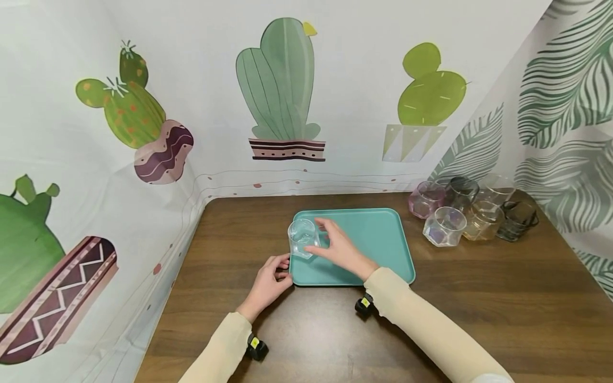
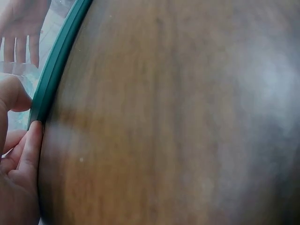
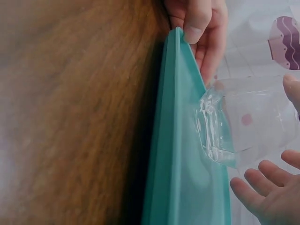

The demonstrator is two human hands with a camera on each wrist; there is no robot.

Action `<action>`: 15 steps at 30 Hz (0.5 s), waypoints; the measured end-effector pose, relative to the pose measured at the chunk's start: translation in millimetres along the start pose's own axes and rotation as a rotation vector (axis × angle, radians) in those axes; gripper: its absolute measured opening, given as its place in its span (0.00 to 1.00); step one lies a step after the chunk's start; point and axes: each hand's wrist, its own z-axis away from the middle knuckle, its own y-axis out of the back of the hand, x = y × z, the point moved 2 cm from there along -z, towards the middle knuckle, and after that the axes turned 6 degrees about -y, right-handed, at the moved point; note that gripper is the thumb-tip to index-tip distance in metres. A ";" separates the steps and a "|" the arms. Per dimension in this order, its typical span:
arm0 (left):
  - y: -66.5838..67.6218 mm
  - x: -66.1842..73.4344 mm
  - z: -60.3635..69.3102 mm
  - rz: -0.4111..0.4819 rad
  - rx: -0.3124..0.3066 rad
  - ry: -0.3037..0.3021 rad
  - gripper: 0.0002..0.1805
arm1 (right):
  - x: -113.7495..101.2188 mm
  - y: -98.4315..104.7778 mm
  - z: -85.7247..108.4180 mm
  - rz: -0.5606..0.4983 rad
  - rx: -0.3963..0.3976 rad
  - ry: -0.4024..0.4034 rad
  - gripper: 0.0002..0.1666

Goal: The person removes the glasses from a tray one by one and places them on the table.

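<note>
A clear glass cup (image 1: pixel 303 236) with a faceted base stands upright at the left end of the teal tray (image 1: pixel 378 234). My right hand (image 1: pixel 342 249) is just right of the cup, thumb and fingers spread apart. The right wrist view shows a gap between these fingers (image 3: pixel 267 180) and the cup's side. At the tray's front left corner, my left hand (image 1: pixel 269 282) holds the rim. Its thumb (image 3: pixel 196 23) lies on the corner in the right wrist view, with the other fingers along the left side.
Several cups are grouped at the table's back right: a pink one (image 1: pixel 426 199), an iridescent one (image 1: pixel 444 227), an amber one (image 1: pixel 482 221), dark ones (image 1: pixel 517 221) and a clear one. A printed cloth wall (image 1: pixel 354 106) rises behind the wooden table (image 1: pixel 460 298).
</note>
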 end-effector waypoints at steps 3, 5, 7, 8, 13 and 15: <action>0.3 0.8 0.3 -0.001 -0.005 0.005 0.31 | 0.8 -4.1 -5.0 0.010 -0.009 -0.002 0.54; 0.3 1.1 0.3 0.003 -0.007 0.013 0.31 | 0.7 -6.1 -7.5 0.016 -0.017 -0.006 0.55; 0.4 1.5 0.3 0.004 -0.007 0.015 0.31 | 0.9 -7.7 -9.6 0.022 -0.025 -0.008 0.55; 0.5 1.6 0.2 0.002 -0.007 0.015 0.31 | 0.7 -8.3 -10.5 0.022 -0.028 -0.008 0.55; 1.0 2.8 0.8 -0.009 -0.010 0.022 0.31 | 0.2 -10.3 -13.3 0.023 -0.034 -0.007 0.55; 1.0 3.1 1.5 -0.008 -0.011 0.024 0.31 | 0.6 -11.3 -13.8 0.018 -0.035 -0.005 0.54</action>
